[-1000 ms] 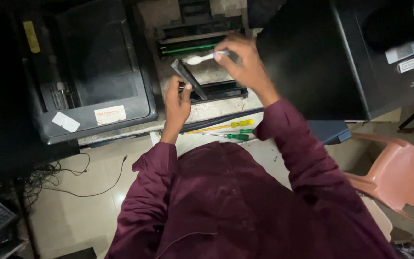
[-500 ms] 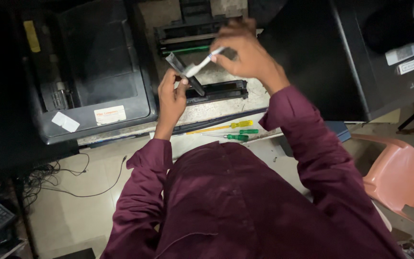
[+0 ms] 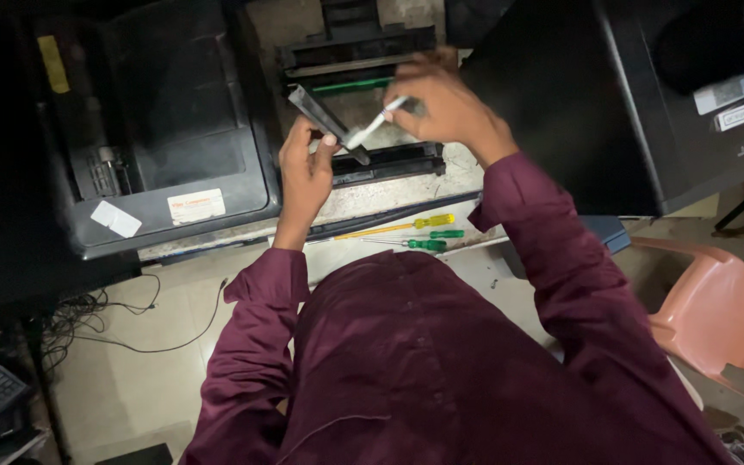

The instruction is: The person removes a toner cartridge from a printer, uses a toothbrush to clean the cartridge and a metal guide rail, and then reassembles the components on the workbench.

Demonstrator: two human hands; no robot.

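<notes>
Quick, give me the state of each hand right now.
Left hand: closed, holding a long dark blade-like strip.
Right hand: closed, holding a small white brush-like tool against the strip.

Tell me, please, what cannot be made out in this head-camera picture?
- Tip of the slim white tool in the right hand: blurred, too small.
- Lower end of the flat grey metal strip: hidden by the left hand.
- Pink plastic chair: cut off by the right edge.

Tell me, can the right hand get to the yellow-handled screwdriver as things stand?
Probably not yet: the right hand holds a white tool. The yellow-handled screwdriver lies uncovered on the bench below.
</notes>
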